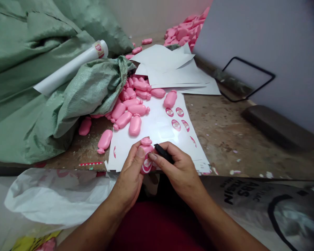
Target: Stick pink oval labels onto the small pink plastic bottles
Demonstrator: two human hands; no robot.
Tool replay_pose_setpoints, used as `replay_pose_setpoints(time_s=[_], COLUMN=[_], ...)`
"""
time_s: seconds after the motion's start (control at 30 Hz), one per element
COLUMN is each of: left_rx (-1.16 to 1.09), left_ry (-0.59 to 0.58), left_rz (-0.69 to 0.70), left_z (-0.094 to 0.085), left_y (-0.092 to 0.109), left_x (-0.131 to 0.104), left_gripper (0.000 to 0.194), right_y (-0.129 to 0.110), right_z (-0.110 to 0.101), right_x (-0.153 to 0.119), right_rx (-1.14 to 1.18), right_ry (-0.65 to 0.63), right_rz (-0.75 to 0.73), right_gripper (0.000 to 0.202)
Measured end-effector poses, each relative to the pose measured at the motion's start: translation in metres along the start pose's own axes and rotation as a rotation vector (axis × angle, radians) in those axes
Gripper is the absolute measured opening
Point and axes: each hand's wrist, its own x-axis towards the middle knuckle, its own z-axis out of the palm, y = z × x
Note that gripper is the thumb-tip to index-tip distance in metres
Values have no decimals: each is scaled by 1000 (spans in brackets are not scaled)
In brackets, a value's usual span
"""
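Observation:
My left hand (132, 170) is closed around a pink bottle-shaped piece (146, 148), its knobbed end pointing away from me. A round red and white sticker (147, 164) lies on the front of this piece. My right hand (176, 167) grips a black pen-like tool (163, 153), and its thumb and fingertips touch the sticker's upper right edge. Beyond my hands, a sheet of stickers (159, 122) lies on the table, with several round stickers at its right side. Loose pink pieces (135, 125) are scattered over the sheet's left part.
Green sacks (75, 97) with a white roll (73, 68) cover the left. White papers (170, 66) and a pink heap (185, 31) lie at the back. On the right are a black wire frame (260, 66) and a dark block (279, 129). Plastic bags (60, 198) hang below the table (217, 139).

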Motion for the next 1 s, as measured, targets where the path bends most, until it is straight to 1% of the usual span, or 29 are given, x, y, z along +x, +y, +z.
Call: replay_pose_setpoints(time_s=[0.07, 0.1, 0.17, 0.23, 0.27, 0.3, 0.33, 0.4, 0.47, 0.53, 0.63, 0.73, 0.83, 0.93, 1.0], left_rx=[-12, -31, -90, -156, -187, -215, -238, -264, -251, -202, -108, -74, -86, -91, -103], left_ry=[4, 5, 3, 7, 9, 9, 7, 0, -8, -16, -26, -29, -54, -87, -96], left_rz=[-11, -22, -56, -97, -118, -142, -162, -183, -165, -116, -60, -56, -90, -148, -180], left_z=[0, 0, 1, 1, 1, 2, 2, 3, 3, 2, 0, -2, -4, -7, -10], left_y=[-1, -1, -3, -3, -3, -3, -3, -2, -2, -2, -3, -2, 0, 3, 5], left_x=[0, -1, -1, -1, -1, -1, -1, -1, -1, -1, -2, -2, -2, -1, 0], left_gripper=[34, 33, 32, 28, 27, 26, 26, 26, 27, 26, 26, 25, 25, 27, 28], right_y=[1, 2, 6, 9, 10, 11, 11, 9, 6, 3, 0, -2, -2, 0, 2], right_z=[1, 1, 1, 1, 1, 1, 1, 1, -1, -2, -4, -3, -2, -2, -5], right_x=[-1, -1, -3, -6, -7, -8, -10, -11, -10, -9, -7, -8, -9, -9, -8], right_rx=[-83, -157, -341, -483, -508, -497, -457, -329, -204, -116, -66, -64, -3, 121, 216], right_ry=[-11, -2, 43, 92, 106, 122, 139, 146, 112, 58, 14, -10, -24, -46, -34], right_rz=[-60, -114, -269, -419, -459, -462, -427, -301, -173, -95, -50, -46, -19, 26, 69], right_gripper=[12, 10, 7, 8, 9, 10, 9, 5, 1, 5, 9, 12, 13, 15, 15])
